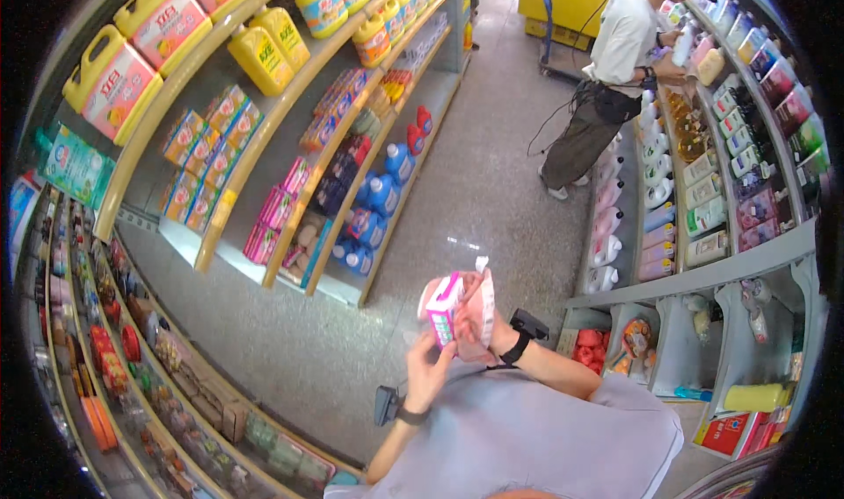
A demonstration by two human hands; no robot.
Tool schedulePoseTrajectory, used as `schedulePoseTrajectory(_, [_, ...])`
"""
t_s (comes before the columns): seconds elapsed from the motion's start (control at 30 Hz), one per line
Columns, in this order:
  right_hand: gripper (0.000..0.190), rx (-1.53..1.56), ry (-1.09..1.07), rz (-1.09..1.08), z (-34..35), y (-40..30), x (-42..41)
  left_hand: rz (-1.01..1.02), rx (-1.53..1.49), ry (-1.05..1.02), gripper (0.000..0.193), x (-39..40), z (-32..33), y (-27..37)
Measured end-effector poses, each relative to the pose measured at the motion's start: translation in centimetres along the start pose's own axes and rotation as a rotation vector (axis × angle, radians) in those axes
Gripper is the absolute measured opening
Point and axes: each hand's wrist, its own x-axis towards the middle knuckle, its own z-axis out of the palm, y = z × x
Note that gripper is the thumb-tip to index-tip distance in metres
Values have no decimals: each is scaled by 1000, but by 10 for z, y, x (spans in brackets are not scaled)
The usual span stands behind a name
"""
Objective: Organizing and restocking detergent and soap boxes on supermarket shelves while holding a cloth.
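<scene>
In front of my body a small pink-and-white box (pixel 442 311) bearing writing is held up. My left hand (pixel 425 370) pinches its lower end between thumb and fingers. My right hand (pixel 476 321) is at the box's right side, closed around a soft-looking pink item (pixel 486 294) with a pale edge. Whether this item is a cloth or a packet, I cannot tell. The right fingers partly overlap the pink item, so their exact hold on the box is unclear. Black bands with dark devices are on both wrists.
Shelves with yellow jugs (pixel 115 90), boxes and blue bottles (pixel 384 194) stand left; a low curved shelf (pixel 217 393) runs lower left. Bottle shelves (pixel 705 189) line the right. A person (pixel 613 57) handles a bottle there, near a hand cart (pixel 560 67).
</scene>
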Motion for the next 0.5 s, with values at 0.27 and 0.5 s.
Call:
schedulePoseTrajectory(0.27, [16,433,114,171,-15,34,32,-96,52,-1,32,3,-24,-3])
schedulePoseTrajectory(0.5, [17,204,13,27,2,16,29,-166,-182,-62,31,7,-35,-6])
